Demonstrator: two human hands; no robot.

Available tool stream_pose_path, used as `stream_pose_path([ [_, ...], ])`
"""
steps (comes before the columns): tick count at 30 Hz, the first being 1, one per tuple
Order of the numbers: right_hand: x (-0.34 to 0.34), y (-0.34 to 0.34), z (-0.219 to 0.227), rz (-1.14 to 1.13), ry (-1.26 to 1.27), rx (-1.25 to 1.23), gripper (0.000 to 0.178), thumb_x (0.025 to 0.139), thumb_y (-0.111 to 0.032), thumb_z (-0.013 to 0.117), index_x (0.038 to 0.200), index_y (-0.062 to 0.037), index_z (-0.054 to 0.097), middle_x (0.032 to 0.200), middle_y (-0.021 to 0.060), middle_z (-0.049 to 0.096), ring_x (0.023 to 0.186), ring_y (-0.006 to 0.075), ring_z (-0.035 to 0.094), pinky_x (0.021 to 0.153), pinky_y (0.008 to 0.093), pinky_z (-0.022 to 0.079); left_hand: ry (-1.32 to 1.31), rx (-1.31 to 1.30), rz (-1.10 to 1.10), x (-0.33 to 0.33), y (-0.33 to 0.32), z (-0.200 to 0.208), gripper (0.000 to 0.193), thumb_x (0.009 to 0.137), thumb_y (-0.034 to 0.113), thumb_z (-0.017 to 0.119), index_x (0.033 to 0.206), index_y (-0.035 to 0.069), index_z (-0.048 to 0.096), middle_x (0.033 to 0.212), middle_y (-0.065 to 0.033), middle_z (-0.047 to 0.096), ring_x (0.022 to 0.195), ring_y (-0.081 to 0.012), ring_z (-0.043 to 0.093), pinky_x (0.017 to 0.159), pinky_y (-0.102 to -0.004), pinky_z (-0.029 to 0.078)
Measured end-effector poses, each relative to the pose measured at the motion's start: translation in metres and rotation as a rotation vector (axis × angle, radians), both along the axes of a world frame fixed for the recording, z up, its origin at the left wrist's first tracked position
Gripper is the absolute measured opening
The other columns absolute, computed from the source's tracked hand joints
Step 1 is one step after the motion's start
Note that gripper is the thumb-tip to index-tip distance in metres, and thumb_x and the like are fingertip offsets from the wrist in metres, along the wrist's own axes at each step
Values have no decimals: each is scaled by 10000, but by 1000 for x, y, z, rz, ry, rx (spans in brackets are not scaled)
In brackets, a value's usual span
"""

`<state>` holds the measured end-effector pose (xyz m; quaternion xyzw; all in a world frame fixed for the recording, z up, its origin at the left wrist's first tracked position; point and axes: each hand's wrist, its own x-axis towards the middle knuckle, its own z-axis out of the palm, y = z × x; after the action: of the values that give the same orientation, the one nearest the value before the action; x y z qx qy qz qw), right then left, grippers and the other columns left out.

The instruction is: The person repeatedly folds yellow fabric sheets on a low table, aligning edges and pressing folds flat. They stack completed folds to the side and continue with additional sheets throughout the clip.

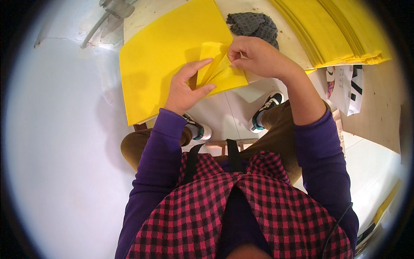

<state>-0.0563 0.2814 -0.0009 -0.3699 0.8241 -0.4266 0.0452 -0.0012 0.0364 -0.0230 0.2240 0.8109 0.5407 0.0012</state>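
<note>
A large yellow sheet (159, 56) lies on the table at the upper left. On its near right part is a smaller folded yellow piece (211, 64), with creased layers standing partly open; whether it is paper or cloth I cannot tell. My left hand (183, 88) lies at the left side of this piece, thumb and forefinger spread apart, their tips touching it. My right hand (254, 56) is closed in a pinch at the piece's upper right edge. Its lower fingers are curled, and the fingertips partly hide what they grip.
A dark grey textured cloth (254, 26) lies crumpled just beyond my right hand. Stacks of yellow folded sheets (327, 34) fill the table's far right. Below them hangs a white printed bag (347, 88). A pale wall (64, 142) stands close on my left.
</note>
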Motion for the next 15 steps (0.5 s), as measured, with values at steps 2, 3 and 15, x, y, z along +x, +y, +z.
stream_pose_path([
  [2, 0, -4, 1, -19, 35, -43, 109, 769, -61, 651, 832, -19, 573, 785, 74, 552, 706, 200, 531, 644, 302, 434, 92, -110, 6, 1, 2, 3, 522, 726, 11, 720, 1230, 41, 587, 1142, -106, 616, 1085, -193, 556, 961, -298, 406],
  [3, 1, -5, 2, -30, 48, -61, 107, 780, -63, 651, 842, -19, 577, 786, 70, 552, 700, 192, 528, 640, 298, 433, 69, -103, 18, 1, 2, 3, 520, 731, 6, 713, 1234, 39, 584, 1148, -110, 614, 1087, -195, 556, 961, -295, 405],
  [15, -11, 27, -7, -351, -37, 73, 132, 839, -127, 659, 843, -12, 594, 759, 38, 563, 694, 115, 515, 629, 264, 436, -84, 74, 58, -1, 0, -9, 503, 807, -8, 624, 1299, 45, 535, 1081, -56, 607, 949, -140, 551, 892, -253, 414],
])
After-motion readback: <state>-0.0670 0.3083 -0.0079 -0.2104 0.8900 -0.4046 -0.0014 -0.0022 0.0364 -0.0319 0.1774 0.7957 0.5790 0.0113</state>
